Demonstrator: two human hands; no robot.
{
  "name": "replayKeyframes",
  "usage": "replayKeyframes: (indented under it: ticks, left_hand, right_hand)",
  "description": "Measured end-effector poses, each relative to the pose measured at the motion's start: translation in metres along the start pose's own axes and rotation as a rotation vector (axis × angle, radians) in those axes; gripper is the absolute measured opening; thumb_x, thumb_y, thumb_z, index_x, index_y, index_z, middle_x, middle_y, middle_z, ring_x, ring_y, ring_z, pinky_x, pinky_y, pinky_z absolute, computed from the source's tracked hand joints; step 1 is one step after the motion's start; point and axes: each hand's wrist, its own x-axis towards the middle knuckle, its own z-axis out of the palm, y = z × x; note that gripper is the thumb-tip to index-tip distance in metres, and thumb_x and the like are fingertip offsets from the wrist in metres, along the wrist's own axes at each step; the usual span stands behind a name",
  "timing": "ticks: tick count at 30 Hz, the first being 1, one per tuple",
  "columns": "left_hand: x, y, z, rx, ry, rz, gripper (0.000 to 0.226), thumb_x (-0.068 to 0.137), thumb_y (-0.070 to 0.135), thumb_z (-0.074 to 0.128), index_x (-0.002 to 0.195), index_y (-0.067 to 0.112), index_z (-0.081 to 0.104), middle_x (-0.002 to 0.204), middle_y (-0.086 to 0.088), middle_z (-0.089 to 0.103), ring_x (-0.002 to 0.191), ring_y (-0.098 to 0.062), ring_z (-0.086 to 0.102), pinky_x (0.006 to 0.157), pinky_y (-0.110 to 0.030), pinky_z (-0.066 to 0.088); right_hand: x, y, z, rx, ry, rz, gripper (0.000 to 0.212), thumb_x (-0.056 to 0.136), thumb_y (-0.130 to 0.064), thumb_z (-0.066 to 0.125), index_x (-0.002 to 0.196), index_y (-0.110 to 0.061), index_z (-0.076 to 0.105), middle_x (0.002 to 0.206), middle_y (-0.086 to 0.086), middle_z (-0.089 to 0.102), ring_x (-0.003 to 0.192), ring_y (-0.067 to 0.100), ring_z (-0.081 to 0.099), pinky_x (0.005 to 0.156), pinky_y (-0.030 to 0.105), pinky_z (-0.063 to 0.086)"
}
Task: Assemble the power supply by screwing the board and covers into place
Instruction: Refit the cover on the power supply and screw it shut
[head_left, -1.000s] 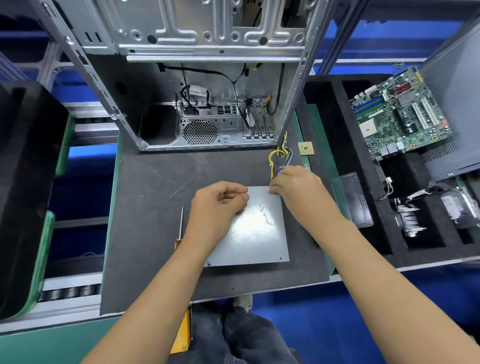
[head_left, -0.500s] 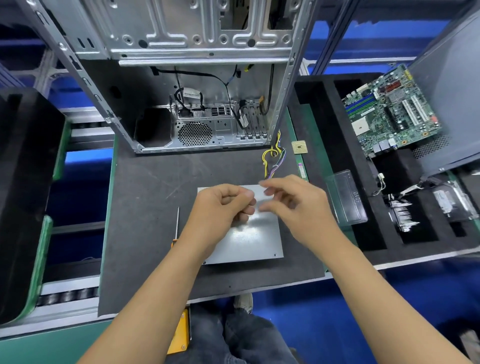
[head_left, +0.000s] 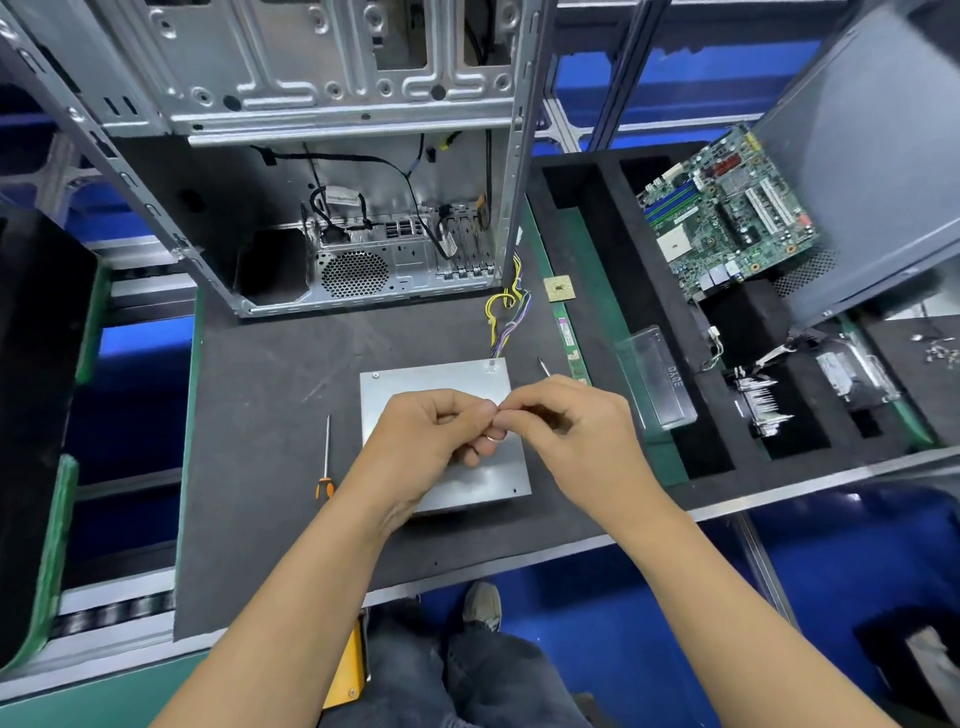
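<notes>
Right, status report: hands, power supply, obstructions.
Left hand and right hand meet fingertip to fingertip above the power supply; item between them unclear. Screwdriver lies untouched alongside. Nothing blocking.

Bare mat left of power supply; screwdriver lies there; computer case blocks behind, wire bundle between.

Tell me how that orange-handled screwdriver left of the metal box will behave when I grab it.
The screwdriver lies flat on the dark mat; its thin round shaft suggests it may roll if nudged. It looks stiff and probably light. The slim shaft seems harder to pinch than the handle.
</notes>
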Motion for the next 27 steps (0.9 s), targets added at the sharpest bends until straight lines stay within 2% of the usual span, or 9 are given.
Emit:
replayKeyframes:
  ticks: [5, 8, 12, 15, 17, 18, 20, 22, 27]
  left_hand:
    - [-0.005, 0.0, 0.003, -0.009, 0.014, 0.004, 0.029, 0.095, 0.011, 0.064, 0.071, 0.015, 0.079, 0.075, -0.008, 0.073, 0.061, -0.01, 0.063, 0.056, -0.018, 0.05]
    - [-0.011, -0.002, 0.003, -0.01, 0.024, -0.002, 0.031, 0.096, 0.011, 0.063, 0.07, 0.015, 0.079, 0.076, -0.01, 0.073, 0.06, -0.011, 0.062, 0.055, -0.019, 0.051]
    - [-0.021, -0.007, 0.006, 0.049, 0.07, 0.038, 0.024, 0.098, 0.014, 0.062, 0.079, 0.01, 0.077, 0.078, -0.01, 0.075, 0.06, -0.011, 0.062, 0.057, -0.019, 0.051]
    - [-0.032, -0.015, -0.001, 0.276, 0.219, 0.2, 0.019, 0.093, 0.015, 0.067, 0.077, 0.018, 0.077, 0.076, 0.006, 0.074, 0.06, -0.004, 0.061, 0.061, -0.015, 0.049]
    - [-0.041, -0.022, -0.009, 0.549, 0.307, 0.41, 0.012, 0.088, 0.013, 0.073, 0.079, 0.021, 0.076, 0.077, 0.015, 0.071, 0.067, -0.002, 0.061, 0.066, -0.012, 0.046]
    - [-0.044, -0.026, -0.013, 0.709, 0.318, 0.529, 0.009, 0.085, 0.011, 0.077, 0.083, 0.02, 0.077, 0.08, 0.014, 0.07, 0.071, -0.004, 0.059, 0.069, -0.016, 0.046]
    - [-0.047, -0.039, -0.018, 0.952, 0.292, 0.711, 0.013, 0.08, 0.009, 0.084, 0.091, 0.012, 0.079, 0.084, 0.001, 0.07, 0.078, -0.019, 0.06, 0.075, -0.026, 0.046]
    - [-0.049, -0.051, -0.02, 1.048, 0.278, 0.798, 0.018, 0.076, 0.007, 0.087, 0.092, 0.007, 0.079, 0.084, -0.006, 0.068, 0.078, -0.031, 0.059, 0.077, -0.028, 0.043]
    - [-0.053, -0.064, -0.019, 1.075, 0.367, 0.826, 0.021, 0.075, 0.006, 0.088, 0.093, 0.006, 0.078, 0.085, -0.006, 0.067, 0.08, -0.033, 0.056, 0.078, -0.028, 0.041]
  right_hand:
    - [-0.005, -0.004, 0.004, 0.005, 0.021, 0.002, 0.012, 0.084, -0.009, 0.075, 0.092, -0.017, 0.076, 0.082, -0.01, 0.068, 0.074, 0.007, 0.062, 0.068, 0.012, 0.045]
    - [-0.008, -0.006, 0.002, 0.001, 0.023, -0.05, 0.009, 0.084, -0.007, 0.075, 0.087, -0.016, 0.078, 0.079, -0.008, 0.069, 0.069, 0.008, 0.062, 0.065, 0.016, 0.046]
    - [-0.019, -0.007, 0.0, 0.1, -0.008, 0.084, 0.01, 0.085, -0.013, 0.074, 0.085, -0.023, 0.075, 0.081, -0.015, 0.069, 0.071, 0.01, 0.066, 0.067, 0.024, 0.054]
    - [-0.031, 0.004, -0.006, 0.056, -0.005, 0.153, 0.011, 0.083, -0.012, 0.076, 0.081, -0.022, 0.074, 0.08, -0.016, 0.069, 0.074, 0.01, 0.065, 0.07, 0.019, 0.051]
    - [-0.042, 0.011, -0.013, -0.078, -0.071, 0.107, 0.009, 0.082, -0.01, 0.078, 0.08, -0.018, 0.075, 0.079, -0.015, 0.067, 0.074, 0.009, 0.062, 0.071, 0.017, 0.047]
    - [-0.047, 0.014, -0.014, -0.147, -0.106, 0.063, 0.007, 0.082, -0.009, 0.078, 0.08, -0.016, 0.075, 0.079, -0.014, 0.067, 0.074, 0.008, 0.061, 0.071, 0.018, 0.047]
    - [-0.055, 0.017, -0.013, -0.263, -0.156, -0.024, 0.004, 0.083, -0.009, 0.077, 0.081, -0.012, 0.077, 0.082, -0.006, 0.068, 0.077, 0.007, 0.062, 0.074, 0.024, 0.049]
    - [-0.06, 0.017, -0.01, -0.348, -0.163, -0.09, 0.0, 0.082, -0.009, 0.078, 0.082, -0.01, 0.078, 0.083, -0.001, 0.068, 0.078, 0.014, 0.064, 0.077, 0.031, 0.054]
    - [-0.062, 0.016, 0.001, -0.448, -0.087, -0.156, 0.003, 0.081, -0.008, 0.079, 0.082, -0.007, 0.077, 0.08, 0.004, 0.067, 0.075, 0.022, 0.064, 0.072, 0.038, 0.056]
